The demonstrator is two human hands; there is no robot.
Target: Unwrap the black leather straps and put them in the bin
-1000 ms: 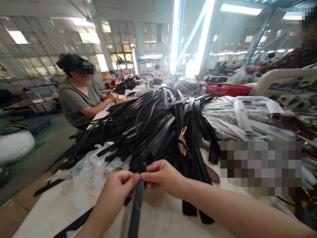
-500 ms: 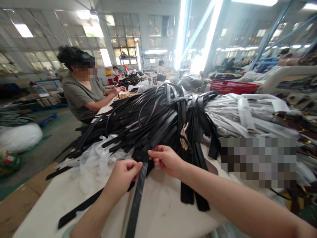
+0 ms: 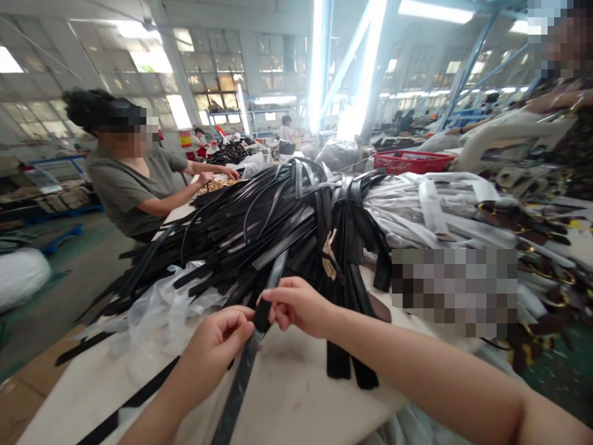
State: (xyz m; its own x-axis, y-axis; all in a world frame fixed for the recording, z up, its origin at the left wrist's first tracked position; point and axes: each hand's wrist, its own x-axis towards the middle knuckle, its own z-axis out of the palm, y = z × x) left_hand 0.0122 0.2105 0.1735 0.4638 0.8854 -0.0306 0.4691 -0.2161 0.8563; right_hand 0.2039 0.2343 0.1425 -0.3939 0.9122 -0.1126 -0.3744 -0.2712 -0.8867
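Note:
A long black strap [image 3: 277, 270] runs from the pile towards me, with its near length inside a narrow clear plastic sleeve [image 3: 237, 386]. My left hand [image 3: 210, 346] is closed, pinching the sleeve near its mouth between thumb and forefinger. Just beyond it, my right hand [image 3: 299, 307] pinches the bare strap, its fingers curled in. The two hands almost meet where the strap enters the sleeve. Ahead of them lies a big heap of black straps [image 3: 231, 228]. Crumpled clear plastic [image 3: 152, 309] rests left of my left hand.
White-wrapped straps [image 3: 407, 204] are piled at the right, near a red basket [image 3: 412, 162]. A beige tie [image 3: 329, 254] hangs on one black bundle. A co-worker [image 3: 134, 179] works at the table's left side; another person [image 3: 569, 93] is at the far right. The pale tabletop [image 3: 296, 395] lies below my hands.
My view has turned to the right. My right hand has come nearer to me and lower, with the strap between its fingers. A person has come into view at the far right.

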